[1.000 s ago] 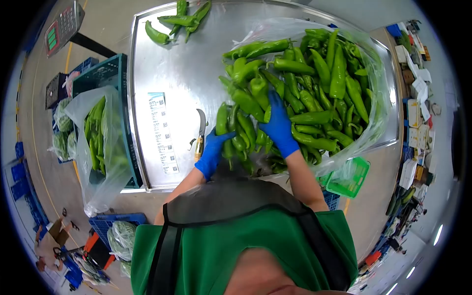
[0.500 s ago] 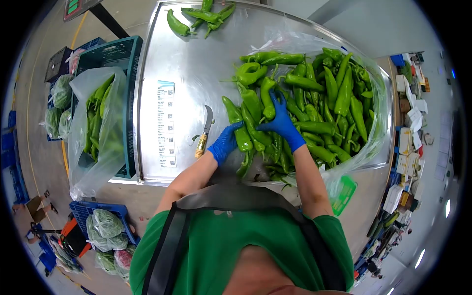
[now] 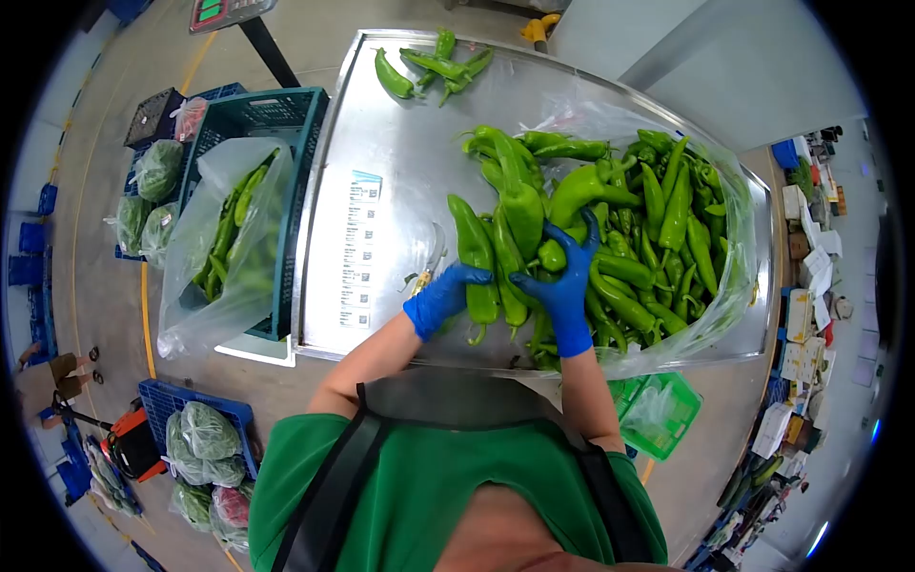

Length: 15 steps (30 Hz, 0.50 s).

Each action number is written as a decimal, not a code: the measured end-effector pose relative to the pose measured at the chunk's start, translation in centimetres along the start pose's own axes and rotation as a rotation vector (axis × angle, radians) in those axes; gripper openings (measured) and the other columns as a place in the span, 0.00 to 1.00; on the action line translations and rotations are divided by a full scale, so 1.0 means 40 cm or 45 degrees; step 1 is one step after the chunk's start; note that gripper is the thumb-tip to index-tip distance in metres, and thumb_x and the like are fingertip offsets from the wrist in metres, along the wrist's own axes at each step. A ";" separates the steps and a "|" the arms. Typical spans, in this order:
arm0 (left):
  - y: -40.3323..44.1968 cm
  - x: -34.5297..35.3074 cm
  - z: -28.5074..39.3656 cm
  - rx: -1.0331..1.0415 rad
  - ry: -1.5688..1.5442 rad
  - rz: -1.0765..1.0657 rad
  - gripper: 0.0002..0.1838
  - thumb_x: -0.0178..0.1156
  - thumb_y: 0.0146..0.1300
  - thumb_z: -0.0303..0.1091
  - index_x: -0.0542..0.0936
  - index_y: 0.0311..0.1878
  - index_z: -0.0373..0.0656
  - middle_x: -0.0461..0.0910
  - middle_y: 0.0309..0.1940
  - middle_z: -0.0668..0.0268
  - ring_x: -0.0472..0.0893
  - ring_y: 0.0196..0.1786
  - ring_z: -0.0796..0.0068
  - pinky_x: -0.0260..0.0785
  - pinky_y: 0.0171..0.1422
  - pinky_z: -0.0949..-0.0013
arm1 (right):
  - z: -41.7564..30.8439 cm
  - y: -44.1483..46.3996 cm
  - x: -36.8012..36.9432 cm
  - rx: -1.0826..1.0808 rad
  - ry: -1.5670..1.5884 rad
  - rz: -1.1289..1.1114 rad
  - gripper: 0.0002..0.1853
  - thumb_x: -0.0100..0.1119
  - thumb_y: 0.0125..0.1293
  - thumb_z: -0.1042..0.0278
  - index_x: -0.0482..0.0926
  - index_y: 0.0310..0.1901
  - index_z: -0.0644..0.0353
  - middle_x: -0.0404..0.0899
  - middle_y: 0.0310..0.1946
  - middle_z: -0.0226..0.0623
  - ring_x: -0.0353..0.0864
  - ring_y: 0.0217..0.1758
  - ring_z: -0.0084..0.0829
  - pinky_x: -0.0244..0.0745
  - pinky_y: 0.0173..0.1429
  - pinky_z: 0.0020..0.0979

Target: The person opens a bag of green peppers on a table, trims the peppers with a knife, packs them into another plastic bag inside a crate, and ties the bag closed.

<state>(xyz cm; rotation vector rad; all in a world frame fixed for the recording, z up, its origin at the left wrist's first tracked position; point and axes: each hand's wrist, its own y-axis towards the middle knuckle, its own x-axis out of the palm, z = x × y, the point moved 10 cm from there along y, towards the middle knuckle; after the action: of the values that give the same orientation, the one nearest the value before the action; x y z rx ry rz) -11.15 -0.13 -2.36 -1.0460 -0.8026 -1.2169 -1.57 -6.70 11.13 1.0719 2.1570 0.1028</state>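
Long green peppers [image 3: 624, 276] lie heaped on a metal table, many inside an open clear plastic bag [image 3: 734, 257]. My left hand [image 3: 443, 296], in a blue glove, is closed on a green pepper [image 3: 473, 250], thumb across its lower part. Over the pile's near left side, my gloved right hand [image 3: 564, 286] has thumb and fingers spread wide around the end of another pepper [image 3: 551, 255]. Its fingertips touch a curved pepper [image 3: 579, 194]. Just left of my left hand lies a knife [image 3: 436, 250], its handle partly hidden by the glove.
A label strip [image 3: 359, 253] lies on the metal table [image 3: 400, 153]; several peppers [image 3: 443, 67] sit at its far edge. A dark green crate [image 3: 303, 210] with bagged peppers stands left. A bright green basket [image 3: 672, 419] is below right. A scale [image 3: 224, 11] stands back left.
The view has shifted, so the table sits further right and lower. Peppers by my right hand have changed position, and its fingers have spread wider. My left hand still holds a pepper.
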 end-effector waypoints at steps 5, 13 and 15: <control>-0.099 0.041 0.076 0.039 0.129 -0.052 0.32 0.59 0.50 0.25 0.64 0.62 0.38 0.72 0.54 0.60 0.73 0.55 0.67 0.65 0.60 0.65 | -0.159 -0.016 0.008 -0.172 -0.090 0.110 0.40 0.75 0.32 0.48 0.74 0.50 0.59 0.50 0.66 0.52 0.49 0.69 0.49 0.49 0.69 0.44; -0.548 0.144 0.519 0.558 0.517 0.116 0.47 0.70 0.40 0.26 0.57 0.66 0.43 0.66 0.60 0.64 0.65 0.63 0.70 0.57 0.67 0.64 | -0.522 0.053 0.339 -0.295 0.581 -0.020 0.44 0.76 0.32 0.46 0.70 0.53 0.59 0.43 0.67 0.51 0.49 0.69 0.46 0.52 0.69 0.43; -0.710 0.137 0.651 0.821 0.734 0.265 0.48 0.71 0.38 0.27 0.58 0.66 0.43 0.65 0.61 0.63 0.65 0.63 0.69 0.57 0.67 0.64 | -0.619 0.060 0.483 -0.419 0.679 -0.086 0.45 0.77 0.31 0.47 0.69 0.54 0.58 0.43 0.67 0.50 0.49 0.70 0.46 0.53 0.68 0.42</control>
<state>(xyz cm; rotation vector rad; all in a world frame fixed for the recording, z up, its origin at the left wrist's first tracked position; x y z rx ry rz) -36.70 21.80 17.14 -0.2183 -0.5488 -0.9116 -23.31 14.51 19.48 0.8397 2.5180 0.7594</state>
